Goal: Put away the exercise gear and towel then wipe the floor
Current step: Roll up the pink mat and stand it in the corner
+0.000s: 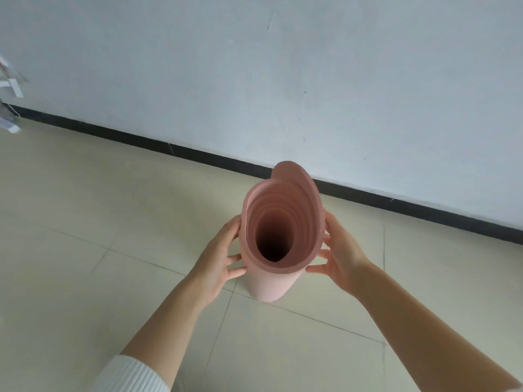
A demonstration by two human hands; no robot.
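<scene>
A pink exercise mat (270, 284), rolled into a loose tube, stands upright on the tiled floor, and I look down into its open top end. Its outer flap sticks up higher at the far side. My left hand (219, 256) touches the tube's left side with its fingers stretched out against it. On the right side, my right hand (342, 250) presses in with spread, nearly straight fingers. The mat's lower end is mostly hidden behind its own top. No towel is in view.
A white wall (283, 80) with a black skirting board (141, 137) runs just behind the mat. Beige floor tiles (99, 222) spread to the left and in front. Some white, blurred items (11, 89) hang at the far left edge.
</scene>
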